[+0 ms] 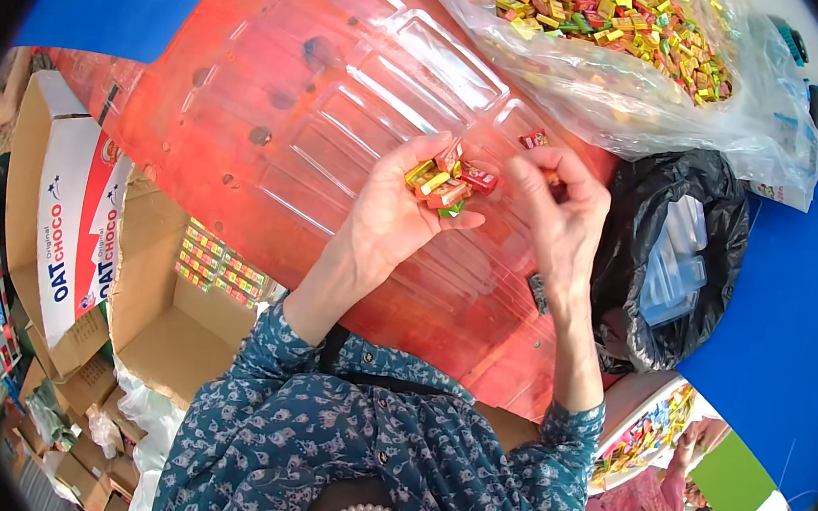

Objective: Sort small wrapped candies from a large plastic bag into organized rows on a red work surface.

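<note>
Left hand (390,199) curls fingers around wrapped candies (446,182); at three o'clock, right hand (563,206) bends fingers (their grip I cannot tell).

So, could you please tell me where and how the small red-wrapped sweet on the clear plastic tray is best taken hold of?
Probably by the two long edges of the small red-wrapped sweet, pinched from above: its oblong top lies uncovered and alone on the clear plastic tray. The right hand is nearest, on the near side.
</note>
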